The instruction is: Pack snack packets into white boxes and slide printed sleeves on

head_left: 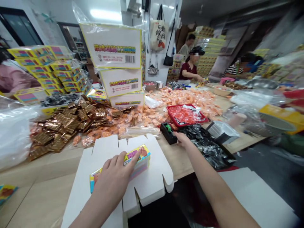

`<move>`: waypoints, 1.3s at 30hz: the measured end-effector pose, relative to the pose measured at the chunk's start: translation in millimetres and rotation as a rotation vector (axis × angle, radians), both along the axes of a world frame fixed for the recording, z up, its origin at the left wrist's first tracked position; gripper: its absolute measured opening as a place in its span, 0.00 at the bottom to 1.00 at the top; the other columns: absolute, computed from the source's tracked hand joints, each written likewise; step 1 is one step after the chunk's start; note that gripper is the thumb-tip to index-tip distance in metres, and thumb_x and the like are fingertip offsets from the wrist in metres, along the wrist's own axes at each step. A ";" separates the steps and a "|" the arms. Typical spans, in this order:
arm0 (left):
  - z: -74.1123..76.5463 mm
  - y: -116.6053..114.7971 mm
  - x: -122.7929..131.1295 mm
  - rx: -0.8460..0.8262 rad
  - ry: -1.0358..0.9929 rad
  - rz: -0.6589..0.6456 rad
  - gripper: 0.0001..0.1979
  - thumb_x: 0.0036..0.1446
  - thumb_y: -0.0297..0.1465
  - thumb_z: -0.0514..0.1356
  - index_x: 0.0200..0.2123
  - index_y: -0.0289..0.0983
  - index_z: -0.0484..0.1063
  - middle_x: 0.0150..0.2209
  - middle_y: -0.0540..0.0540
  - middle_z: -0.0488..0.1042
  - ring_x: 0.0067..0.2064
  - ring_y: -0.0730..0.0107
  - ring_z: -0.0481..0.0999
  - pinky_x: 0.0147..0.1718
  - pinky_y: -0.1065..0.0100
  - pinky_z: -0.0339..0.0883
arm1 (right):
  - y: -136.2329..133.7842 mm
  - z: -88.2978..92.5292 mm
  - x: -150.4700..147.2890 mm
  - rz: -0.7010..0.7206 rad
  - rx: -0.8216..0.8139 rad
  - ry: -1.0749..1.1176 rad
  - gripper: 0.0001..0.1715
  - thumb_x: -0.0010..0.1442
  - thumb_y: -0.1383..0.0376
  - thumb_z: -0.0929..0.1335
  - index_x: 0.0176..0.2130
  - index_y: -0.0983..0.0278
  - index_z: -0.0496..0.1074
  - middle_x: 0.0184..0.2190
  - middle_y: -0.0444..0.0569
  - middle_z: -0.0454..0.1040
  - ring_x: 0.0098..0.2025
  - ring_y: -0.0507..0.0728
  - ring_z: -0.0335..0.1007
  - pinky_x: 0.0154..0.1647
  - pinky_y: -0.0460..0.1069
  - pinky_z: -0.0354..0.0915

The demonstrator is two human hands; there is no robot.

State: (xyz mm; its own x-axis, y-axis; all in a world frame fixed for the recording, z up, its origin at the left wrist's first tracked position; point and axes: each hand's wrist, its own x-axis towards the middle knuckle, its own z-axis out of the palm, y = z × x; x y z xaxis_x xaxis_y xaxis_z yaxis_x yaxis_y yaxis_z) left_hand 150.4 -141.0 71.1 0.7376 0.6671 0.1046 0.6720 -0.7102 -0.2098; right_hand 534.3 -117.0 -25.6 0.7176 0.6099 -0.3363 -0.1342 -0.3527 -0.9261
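Note:
My left hand point(115, 172) is wrapped over a small printed carton point(140, 163) in yellow, pink and blue, pressing it down on a stack of flat white die-cut cardboard blanks point(104, 150). My right hand point(182, 139) reaches to the front end of a black tape dispenser point(168, 136) with a green core. Its fingertips are pinched together there; whatever lies between them is too small to make out. Just behind the dispenser is a red basket point(169, 113) of red and white packets. Beside my right forearm are black plastic packets point(201, 139) in a dark tray.
Brown-gold foil packets point(68, 122) and orange wrapped pieces point(152, 115) are heaped across the table. Tall white display boxes point(114, 47) and stacked yellow cartons point(68, 76) stand behind. A silver-white box point(223, 131) lies right. Co-workers, one in a maroon top point(187, 71), sit beyond.

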 end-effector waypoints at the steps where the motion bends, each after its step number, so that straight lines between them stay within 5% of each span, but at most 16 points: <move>1: -0.5 0.0 -0.5 0.002 -0.008 -0.003 0.43 0.56 0.17 0.48 0.68 0.55 0.39 0.55 0.38 0.68 0.49 0.51 0.72 0.45 0.54 0.65 | 5.8 0.9 1.4 0.004 -0.025 0.041 0.13 0.64 0.59 0.67 0.41 0.68 0.71 0.36 0.46 0.73 0.33 0.51 0.70 0.35 0.49 0.70; 14: -4.6 1.2 -2.5 0.056 -0.041 -0.027 0.40 0.58 0.18 0.50 0.69 0.52 0.43 0.54 0.36 0.68 0.48 0.50 0.71 0.44 0.54 0.65 | -33.0 -31.3 -37.2 -0.203 0.198 -0.017 0.15 0.63 0.57 0.67 0.36 0.68 0.71 0.32 0.44 0.72 0.30 0.50 0.68 0.31 0.47 0.67; 19: 2.3 0.0 -3.7 0.006 -0.166 -0.102 0.29 0.62 0.23 0.51 0.65 0.45 0.56 0.57 0.36 0.65 0.54 0.49 0.66 0.49 0.51 0.64 | -61.2 -3.6 -80.2 -0.126 0.328 -0.084 0.18 0.55 0.51 0.70 0.33 0.64 0.73 0.26 0.43 0.70 0.28 0.51 0.65 0.29 0.47 0.65; 27: 2.5 -3.9 -14.6 -0.093 -0.464 -0.235 0.13 0.64 0.22 0.51 0.46 0.38 0.71 0.46 0.43 0.73 0.47 0.63 0.72 0.43 0.63 0.69 | -92.1 68.6 -202.2 0.500 0.450 0.054 0.29 0.56 0.53 0.71 0.55 0.60 0.72 0.21 0.40 0.68 0.19 0.49 0.60 0.21 0.47 0.61; 35: -0.2 -9.4 -17.5 -0.079 -0.446 -0.278 0.11 0.65 0.22 0.48 0.39 0.35 0.70 0.40 0.43 0.72 0.46 0.61 0.72 0.43 0.62 0.69 | -80.7 72.9 -232.4 0.435 0.312 -0.140 0.34 0.57 0.55 0.69 0.61 0.62 0.65 0.21 0.41 0.70 0.21 0.51 0.61 0.22 0.47 0.60; 39: 4.0 -11.5 -17.4 -0.078 -0.446 -0.275 0.15 0.65 0.23 0.48 0.50 0.36 0.68 0.41 0.42 0.71 0.45 0.61 0.70 0.43 0.61 0.69 | -82.7 72.1 -232.8 0.425 0.250 -0.148 0.38 0.57 0.55 0.69 0.63 0.62 0.60 0.20 0.40 0.70 0.20 0.51 0.61 0.22 0.48 0.60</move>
